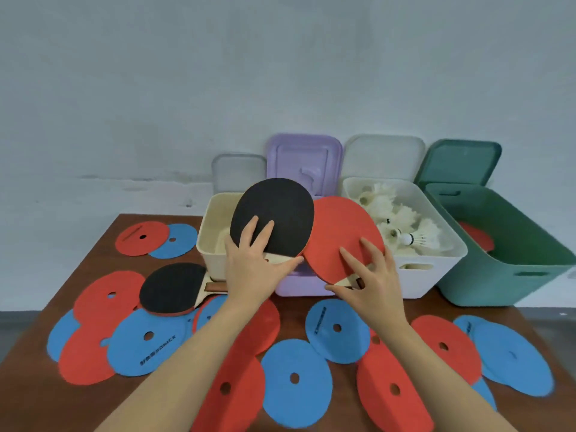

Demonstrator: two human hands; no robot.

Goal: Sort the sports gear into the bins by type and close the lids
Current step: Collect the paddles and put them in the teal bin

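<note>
Our left hand [254, 260] grips a paddle with its black face [274, 216] toward us, fingers spread over the rubber and thumb under its pale neck. Our right hand [371, 275] holds a second paddle, red face [339, 235] up, fingers splayed on the rubber and thumb pinching beneath near the handle. Both blades hang above the purple bin [299, 285], overlapping at their edges, so we judge that bin to be their target.

A third paddle [171, 289] lies on the brown table [149, 263] to the left, resting on flat red and blue discs [296, 378] that cover much of the tabletop. Beside the purple bin stand a cream bin [215, 241], a white bin [436, 263] holding shuttlecocks [402, 226], and a green bin [498, 275] with a red disc inside — all open, their lids [304, 160] propped against the wall.

The risk — two wide blades going down together may jam on the rim or knock each other askew. A handle left sticking up would keep the lid from seating. A careless sweep could also tip a propped lid.
</note>
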